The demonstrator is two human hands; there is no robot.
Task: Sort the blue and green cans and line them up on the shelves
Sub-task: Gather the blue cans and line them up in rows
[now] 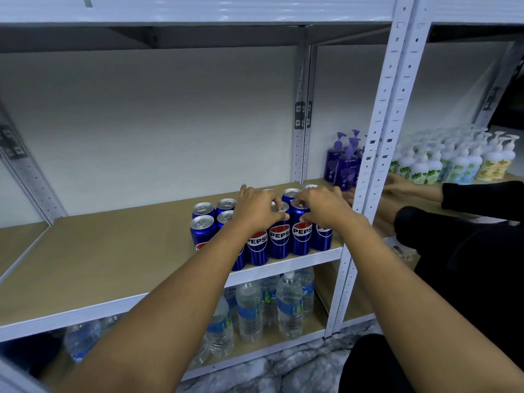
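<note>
Am gripping tops of two blue aluminium Pepsi cans, left hand and right hand, squaring row at tan shelf board front-right edge; next likely nudging flush.

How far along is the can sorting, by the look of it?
Done: a block of blue cans stands in rows at the right end of the shelf. In hand: the left hand and right hand each grip the top of a front-row can, seemingly straightening them. Left: no green cans are in view, and most of the shelf is unfilled.
</note>
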